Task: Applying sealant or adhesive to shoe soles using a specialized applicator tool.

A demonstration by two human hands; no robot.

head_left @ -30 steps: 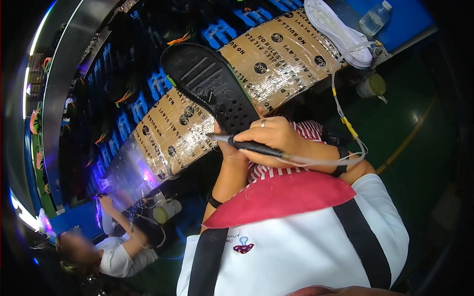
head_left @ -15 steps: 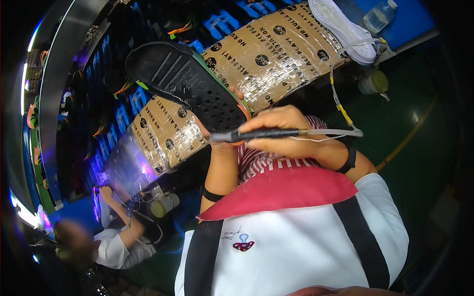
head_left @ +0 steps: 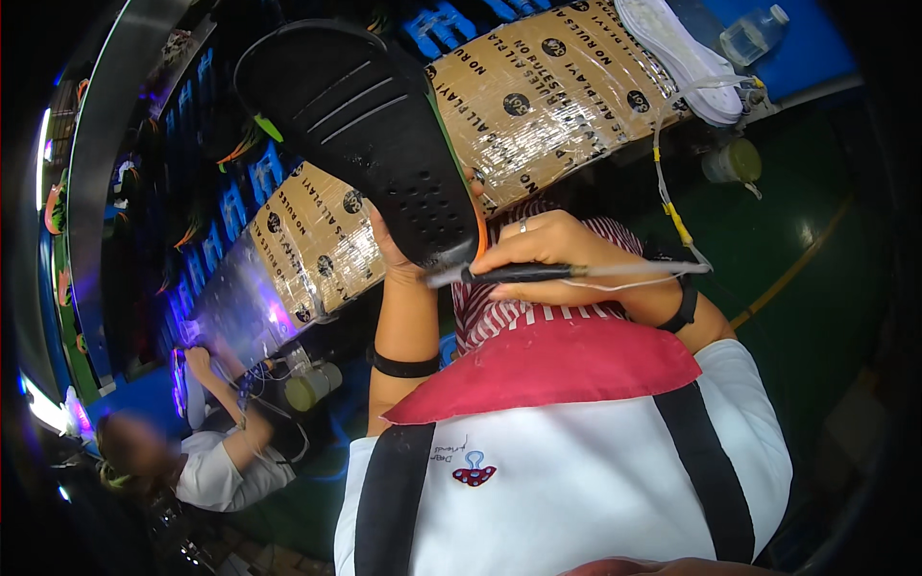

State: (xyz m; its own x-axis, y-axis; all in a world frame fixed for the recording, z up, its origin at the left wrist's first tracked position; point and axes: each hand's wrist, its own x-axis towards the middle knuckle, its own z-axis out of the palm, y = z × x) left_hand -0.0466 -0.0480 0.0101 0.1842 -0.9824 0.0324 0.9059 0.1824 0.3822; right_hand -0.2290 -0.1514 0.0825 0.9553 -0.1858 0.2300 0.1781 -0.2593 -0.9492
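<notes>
A large black shoe sole (head_left: 384,134) with grooves, small holes and a green and orange edge is held up over the bench, tilted. My left hand (head_left: 391,248) grips its near end from beneath, the thumb on the left edge and fingertips showing at the right edge; the palm is hidden. A black-handled brush (head_left: 519,274) with a pale, blurred tip and a clear tube at its back end is pinched in my right hand (head_left: 547,242). The brush tip is at the sole's near end; whether it touches I cannot tell.
A cardboard-covered bench (head_left: 523,101) wrapped in clear film runs behind the sole. At upper right lie a white sole (head_left: 687,58) and a clear bottle (head_left: 754,36); a lidded pot (head_left: 732,161) hangs below. A conveyor with blue racks (head_left: 437,29) runs behind. Another person (head_left: 230,466) works at lower left.
My left hand has raised the sole, which looks larger and nearer, and turned it slightly. The brush tip has shifted a little right and down. White streaks on the sole's middle no longer show.
</notes>
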